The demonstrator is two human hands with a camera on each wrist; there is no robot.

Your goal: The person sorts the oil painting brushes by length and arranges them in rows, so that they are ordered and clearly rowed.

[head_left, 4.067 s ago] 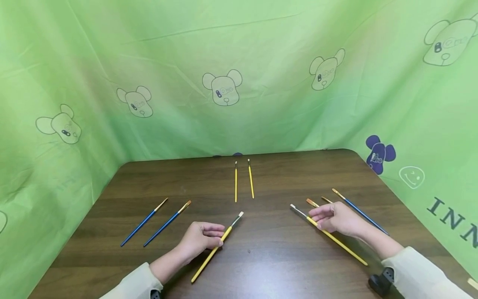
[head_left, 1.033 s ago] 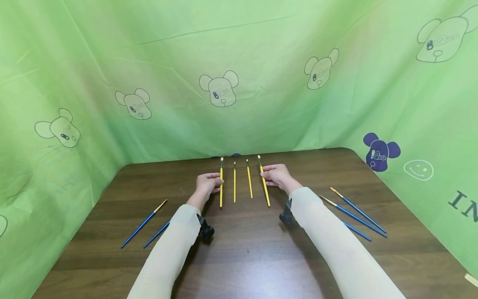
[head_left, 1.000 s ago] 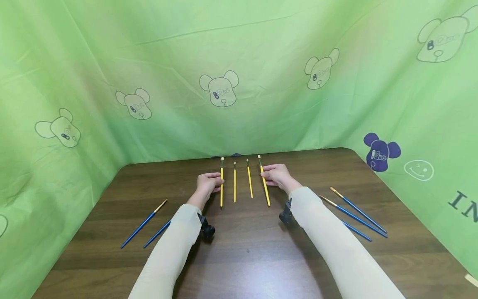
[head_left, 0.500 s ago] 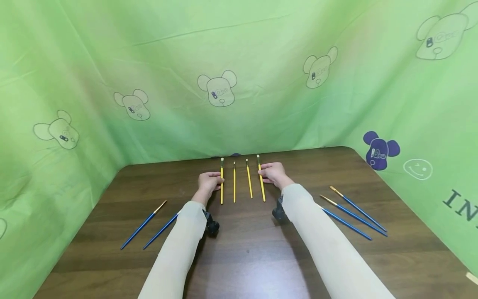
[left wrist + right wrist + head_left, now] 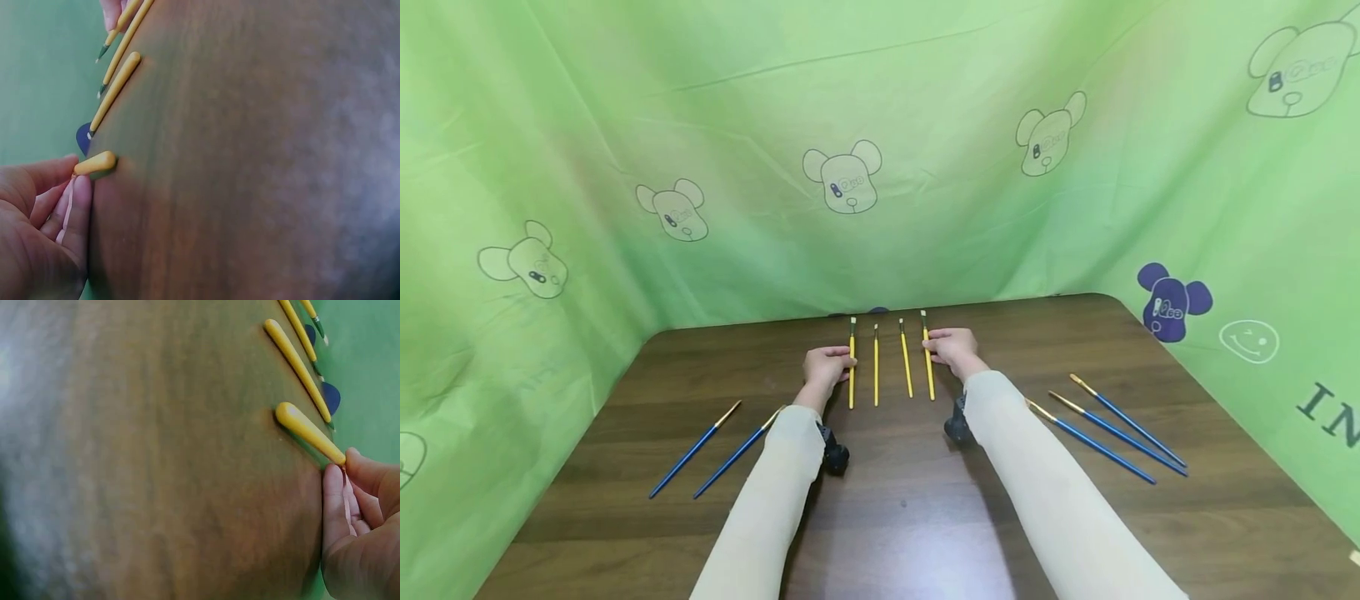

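Note:
At the back of the table, my left hand (image 5: 827, 367) pinches the leftmost yellow brush (image 5: 852, 379), its pale bristles pointing away. The rightmost yellow brush (image 5: 929, 375) is pinched by my right hand (image 5: 953, 346). Between them lie two smaller yellow brushes (image 5: 876, 375) (image 5: 907, 367), roughly parallel and apart. The left wrist view has thumb and fingers of the left hand (image 5: 47, 215) on the yellow handle (image 5: 97, 162). In the right wrist view the right hand (image 5: 369, 519) grips the other handle (image 5: 306, 430) near the table edge.
Two blue brushes (image 5: 688, 458) (image 5: 733, 458) lie slanted at the left of the wooden table (image 5: 880, 533). Three more blue brushes (image 5: 1101, 448) (image 5: 1127, 437) (image 5: 1138, 427) lie at the right. A green printed cloth (image 5: 940, 233) hangs behind and around the table.
Both hands have carried their yellow brushes from the table's middle to the back, beside the two small ones. Lately the right brush has shifted slightly left and straightened.

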